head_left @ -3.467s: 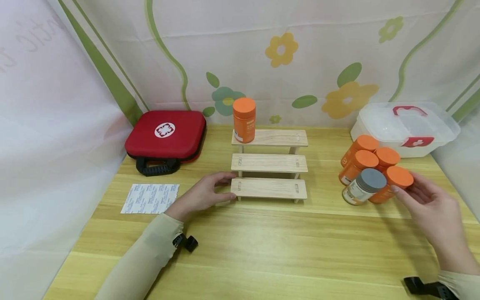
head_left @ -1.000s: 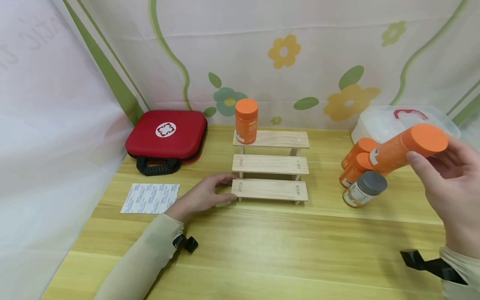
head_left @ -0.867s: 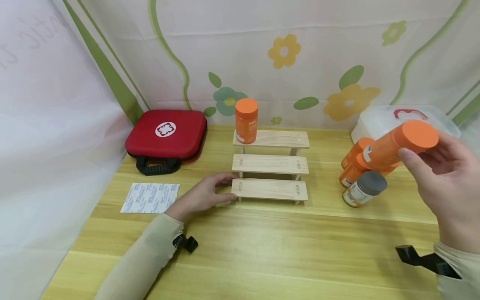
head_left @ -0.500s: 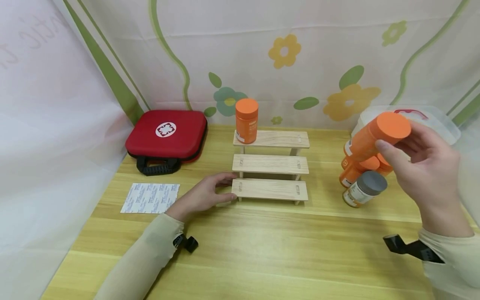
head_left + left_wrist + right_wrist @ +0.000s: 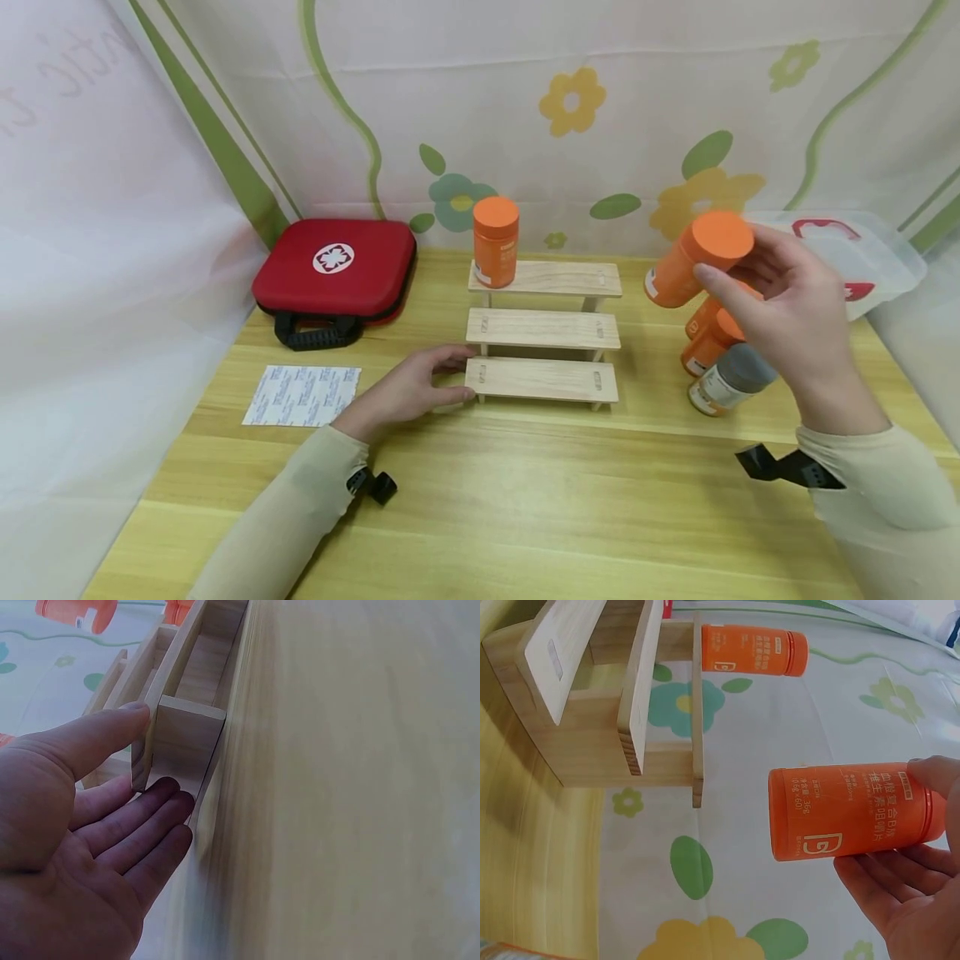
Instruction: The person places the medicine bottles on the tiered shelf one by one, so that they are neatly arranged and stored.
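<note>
My right hand [image 5: 802,308] grips an orange bottle [image 5: 690,260] near its cap, between thumb and fingers. The bottle is held tilted in the air, right of the three-step wooden rack [image 5: 543,327]; its printed label shows in the right wrist view. At the rack's left end, my left hand [image 5: 408,392] touches the lowest step, its thumb at the board and its other fingers beside the leg, loosely extended. Another orange bottle [image 5: 496,242] stands upright on the left of the top step. Beneath my right hand stand more orange bottles [image 5: 708,342] and a grey-capped jar [image 5: 727,383], partly hidden.
A red first-aid case [image 5: 333,268] with a black handle lies at the back left. In front of it is a printed white sheet [image 5: 302,396]. A translucent white box [image 5: 885,258] with red latches sits at the back right, before a flowered curtain [image 5: 487,108].
My right hand took hold of an orange bottle in the group, lifted it, and has carried it left towards the rack. The left hand has stayed at the rack's end.
</note>
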A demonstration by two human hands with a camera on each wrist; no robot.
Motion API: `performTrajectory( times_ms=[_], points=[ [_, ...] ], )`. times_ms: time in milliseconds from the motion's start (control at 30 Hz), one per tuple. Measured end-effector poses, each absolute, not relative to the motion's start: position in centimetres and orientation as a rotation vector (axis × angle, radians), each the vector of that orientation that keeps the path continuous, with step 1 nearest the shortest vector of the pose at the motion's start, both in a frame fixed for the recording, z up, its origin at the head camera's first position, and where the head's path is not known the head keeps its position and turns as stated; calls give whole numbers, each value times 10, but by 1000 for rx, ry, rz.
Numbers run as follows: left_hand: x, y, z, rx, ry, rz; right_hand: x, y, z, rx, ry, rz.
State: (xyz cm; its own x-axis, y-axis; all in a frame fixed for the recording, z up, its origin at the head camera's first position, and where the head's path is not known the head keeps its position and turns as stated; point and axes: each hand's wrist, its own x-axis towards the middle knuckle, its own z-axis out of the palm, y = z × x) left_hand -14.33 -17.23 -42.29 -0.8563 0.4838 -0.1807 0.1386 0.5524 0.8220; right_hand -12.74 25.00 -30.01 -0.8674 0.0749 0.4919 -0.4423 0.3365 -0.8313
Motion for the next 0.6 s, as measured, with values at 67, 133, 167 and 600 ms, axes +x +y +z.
performTrajectory(
  times_ms=[67,133,167,600],
  points=[
    [-144,-172,-423,510,2403,1221,-131,246,-300,298,-2211,1502],
    [-144,-172,-423,507,2404,1222,-134,242,-301,278,-2249,1465],
    [-144,-172,-422,507,2405,1222,-136,240,-301,273,-2262,1462],
    [-144,-172,-423,500,2408,1214,-155,228,-304,252,-2297,1492]
  ],
)
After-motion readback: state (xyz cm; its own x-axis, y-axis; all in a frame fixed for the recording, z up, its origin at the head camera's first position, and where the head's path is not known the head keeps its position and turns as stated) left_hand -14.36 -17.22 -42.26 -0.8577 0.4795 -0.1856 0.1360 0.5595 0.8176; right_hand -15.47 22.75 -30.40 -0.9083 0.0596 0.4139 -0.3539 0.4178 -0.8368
